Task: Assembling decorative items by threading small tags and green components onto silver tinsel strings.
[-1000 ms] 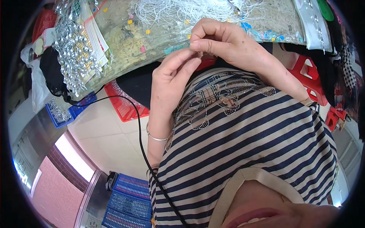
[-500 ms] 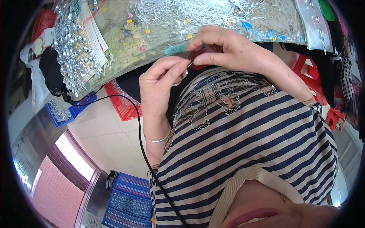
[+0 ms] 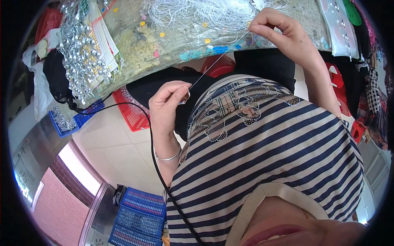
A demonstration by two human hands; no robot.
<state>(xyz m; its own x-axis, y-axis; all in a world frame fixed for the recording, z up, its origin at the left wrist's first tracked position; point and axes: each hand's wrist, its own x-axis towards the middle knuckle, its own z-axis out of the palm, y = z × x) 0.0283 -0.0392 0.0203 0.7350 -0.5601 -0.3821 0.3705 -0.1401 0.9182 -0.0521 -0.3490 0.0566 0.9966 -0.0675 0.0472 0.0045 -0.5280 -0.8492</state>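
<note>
My left hand [image 3: 165, 107], in front of my lap below the table edge, has its thumb and forefinger pinched together. A small shiny faceted piece [image 3: 186, 97], like a crystal bead, shows under those fingertips, partly hidden. From the pinch a thin pale thread [image 3: 208, 69] runs taut, up and to the right toward my right hand [image 3: 285, 36]. That hand is raised over the table's near edge, thumb and forefinger pressed together at the thread's far end; its tip is too fine to make out. Behind it a tangled heap of white thread [image 3: 197, 16] lies on the table.
Strings of silvery crystal drops [image 3: 84, 61] hang over the worn table [image 3: 135, 53] at left, beside paper cards [image 3: 102, 37]. A red basket [image 3: 131, 112] and blue basket [image 3: 63, 123] stand below. A black cable [image 3: 151, 143] crosses by my left arm. A red stool [image 3: 219, 65] is under the table.
My hands were close together and have moved apart. The right went up and right, drawing the thread out long; the left moved slightly down and left, still pinching.
</note>
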